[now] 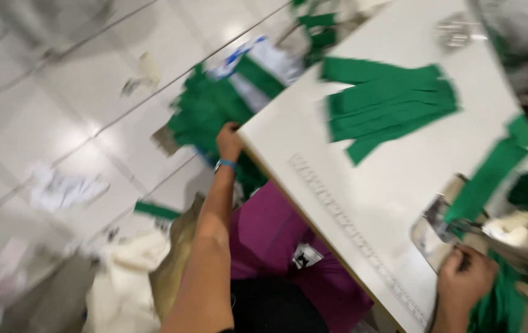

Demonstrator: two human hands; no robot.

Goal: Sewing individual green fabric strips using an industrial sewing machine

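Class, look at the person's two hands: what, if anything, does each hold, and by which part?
The left hand reaches into the heap of green cloth pieces beside the white table; its grip is hidden. The right hand rests on green cloth; blur hides any hold.

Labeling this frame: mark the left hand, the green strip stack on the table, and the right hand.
left hand point(229, 142): head view, back of the hand.
green strip stack point(387, 105): head view, middle of the pile.
right hand point(466, 277): head view, knuckles.
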